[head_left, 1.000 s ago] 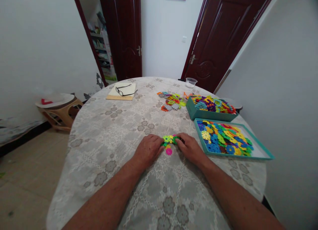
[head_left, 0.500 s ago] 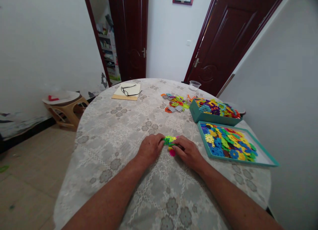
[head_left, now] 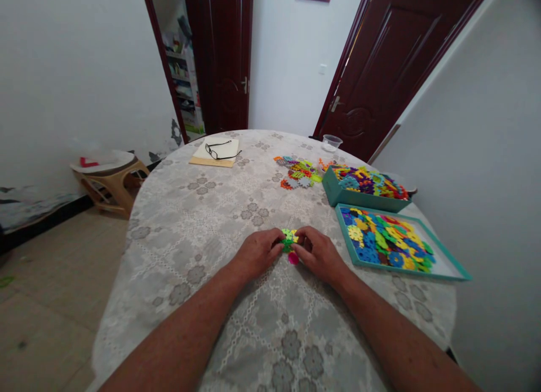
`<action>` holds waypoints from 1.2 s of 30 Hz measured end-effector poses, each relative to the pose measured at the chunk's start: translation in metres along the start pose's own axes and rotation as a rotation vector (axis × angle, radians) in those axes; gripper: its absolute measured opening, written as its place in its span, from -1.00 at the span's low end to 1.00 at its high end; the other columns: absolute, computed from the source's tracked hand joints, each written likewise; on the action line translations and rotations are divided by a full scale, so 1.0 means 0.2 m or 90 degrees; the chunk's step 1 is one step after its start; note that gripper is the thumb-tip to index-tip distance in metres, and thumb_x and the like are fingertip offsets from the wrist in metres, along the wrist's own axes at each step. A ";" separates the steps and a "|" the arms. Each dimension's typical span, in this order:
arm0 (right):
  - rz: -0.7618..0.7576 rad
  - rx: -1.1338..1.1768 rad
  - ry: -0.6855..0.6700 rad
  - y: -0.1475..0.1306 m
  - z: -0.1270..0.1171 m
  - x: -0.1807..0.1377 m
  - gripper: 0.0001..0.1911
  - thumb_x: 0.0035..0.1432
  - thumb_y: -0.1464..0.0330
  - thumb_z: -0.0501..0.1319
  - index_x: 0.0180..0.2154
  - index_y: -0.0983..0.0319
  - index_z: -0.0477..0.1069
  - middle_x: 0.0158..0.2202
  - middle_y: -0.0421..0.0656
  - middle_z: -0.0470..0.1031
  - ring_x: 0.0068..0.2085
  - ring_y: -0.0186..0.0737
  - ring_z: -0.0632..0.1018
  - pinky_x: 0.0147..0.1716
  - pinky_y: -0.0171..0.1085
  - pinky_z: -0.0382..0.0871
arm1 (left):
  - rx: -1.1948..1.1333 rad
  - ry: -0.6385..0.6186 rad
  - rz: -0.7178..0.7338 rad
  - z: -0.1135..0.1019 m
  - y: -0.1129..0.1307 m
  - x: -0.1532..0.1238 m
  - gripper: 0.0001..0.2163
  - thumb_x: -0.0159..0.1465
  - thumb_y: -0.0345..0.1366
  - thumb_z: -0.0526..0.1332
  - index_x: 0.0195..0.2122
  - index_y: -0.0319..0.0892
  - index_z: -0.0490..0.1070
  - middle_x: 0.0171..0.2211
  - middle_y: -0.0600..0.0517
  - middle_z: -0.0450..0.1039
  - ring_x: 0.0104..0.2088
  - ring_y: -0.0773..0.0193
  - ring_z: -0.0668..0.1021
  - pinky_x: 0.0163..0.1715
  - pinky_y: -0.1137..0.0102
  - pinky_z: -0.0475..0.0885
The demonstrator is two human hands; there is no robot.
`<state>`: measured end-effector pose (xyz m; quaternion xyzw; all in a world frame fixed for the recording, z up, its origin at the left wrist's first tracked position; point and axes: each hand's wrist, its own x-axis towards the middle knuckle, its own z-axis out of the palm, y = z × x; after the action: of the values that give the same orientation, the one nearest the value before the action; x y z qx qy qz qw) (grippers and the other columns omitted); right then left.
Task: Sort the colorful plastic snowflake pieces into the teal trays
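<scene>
Between my two hands is a small cluster of joined plastic snowflake discs (head_left: 288, 241), green and yellow-green with some yellow. My left hand (head_left: 261, 251) pinches its left side between thumb and fingers. On the other side, my right hand (head_left: 318, 251) closes its fingertips on the right edge of the same cluster. A bright pink disc (head_left: 293, 259) shows just below it, near my right thumb; whether it is joined to the cluster I cannot tell. My fingers hide part of the pieces.
To the right, a shallow teal tray (head_left: 357, 258) holds many colourful discs, with a fuller teal box (head_left: 367, 201) behind it. Loose discs (head_left: 301, 175) lie farther back. Glasses (head_left: 220, 152) rest on a notepad (head_left: 211, 162) at the back left. A clear plastic bowl (head_left: 332, 142) stands at the far edge.
My hands have shifted slightly, the left one a little to the right, and the cluster has turned between them. Yellow pieces now show beside my right fingertips.
</scene>
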<state>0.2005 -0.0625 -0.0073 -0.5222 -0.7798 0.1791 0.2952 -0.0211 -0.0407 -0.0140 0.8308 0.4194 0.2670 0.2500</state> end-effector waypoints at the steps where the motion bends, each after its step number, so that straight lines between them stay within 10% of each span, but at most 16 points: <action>1: 0.005 -0.010 -0.006 0.01 -0.02 -0.01 -0.85 0.27 0.30 0.25 -0.13 0.18 0.41 -0.32 -0.20 0.49 -0.30 -0.22 0.47 -0.29 -0.28 0.27 | 0.008 0.006 -0.004 0.00 0.00 0.00 -0.87 0.36 -0.33 0.18 -0.11 -0.11 0.50 -0.26 0.05 0.60 -0.26 0.24 0.57 -0.20 0.37 0.40; 10: 0.021 -0.128 -0.134 -0.03 -0.05 -0.07 -0.82 0.23 0.23 0.31 -0.25 0.20 0.43 -0.28 -0.16 0.48 -0.28 -0.20 0.45 -0.30 -0.27 0.20 | 0.003 -0.038 0.030 -0.06 0.02 -0.03 -0.79 0.27 -0.43 0.16 -0.14 -0.10 0.52 -0.22 0.04 0.59 -0.21 0.24 0.57 -0.11 0.36 0.43; 27: -0.001 0.129 -0.128 -0.05 -0.01 -0.07 -0.90 0.32 0.38 0.18 -0.20 0.16 0.48 -0.36 -0.26 0.54 -0.34 -0.27 0.51 -0.29 -0.31 0.30 | -0.015 -0.088 0.077 -0.02 0.01 -0.04 -0.83 0.36 -0.32 0.20 -0.09 -0.07 0.56 -0.18 0.03 0.58 -0.14 0.23 0.58 -0.08 0.36 0.41; 36: 0.060 -0.127 -0.064 -0.05 0.06 -0.04 -0.87 0.29 0.31 0.25 -0.15 0.20 0.48 -0.18 -0.07 0.53 -0.13 -0.13 0.51 -0.15 -0.23 0.28 | 0.033 -0.088 0.071 -0.04 0.01 -0.05 -0.87 0.36 -0.31 0.22 -0.13 -0.10 0.54 -0.21 0.04 0.57 -0.20 0.23 0.57 -0.14 0.37 0.41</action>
<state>0.1880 -0.0744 -0.0126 -0.5752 -0.7824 0.1400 0.1932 -0.0292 -0.0483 -0.0090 0.8756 0.3610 0.2114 0.2415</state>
